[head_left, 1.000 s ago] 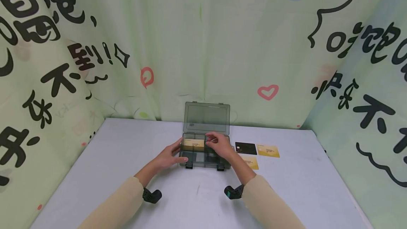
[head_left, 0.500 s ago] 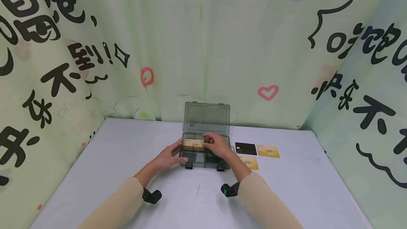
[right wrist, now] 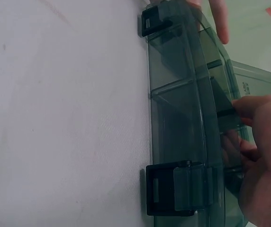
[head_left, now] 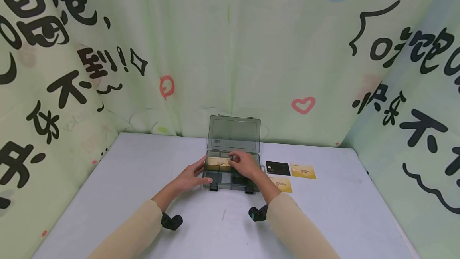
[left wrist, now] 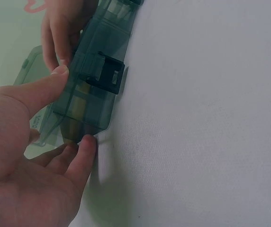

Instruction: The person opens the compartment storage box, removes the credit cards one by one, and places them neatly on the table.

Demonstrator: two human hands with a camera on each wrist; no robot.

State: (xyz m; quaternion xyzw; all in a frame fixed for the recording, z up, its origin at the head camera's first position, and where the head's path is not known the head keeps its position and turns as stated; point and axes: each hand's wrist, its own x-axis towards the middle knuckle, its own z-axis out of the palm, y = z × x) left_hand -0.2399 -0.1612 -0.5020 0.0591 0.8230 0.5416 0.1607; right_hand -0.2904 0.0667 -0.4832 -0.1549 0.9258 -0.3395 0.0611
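Note:
A transparent grey plastic storage box (head_left: 230, 186) with its lid (head_left: 234, 133) raised sits at the back middle of the table. In its left part lies a gold, card-like block (head_left: 218, 161) with printing on top. My left hand (head_left: 190, 176) grips the box's front left corner, thumb (left wrist: 48, 90) on the front rim and fingers along the side wall. My right hand (head_left: 246, 163) is down inside the box, bent fingers at the right end of the gold block. Its fingertips are partly hidden, so I cannot tell whether they pinch anything.
Right of the box lie a black card (head_left: 277, 168), a gold card (head_left: 303, 171) and another gold card (head_left: 283, 184) partly behind my right forearm. Two dark latches (head_left: 213, 187) hang on the box's front. A printed curtain (head_left: 230, 51) stands behind the table.
My right hand has moved a little left inside the box, from its right part to the end of the gold block. The left hand has stayed on the corner.

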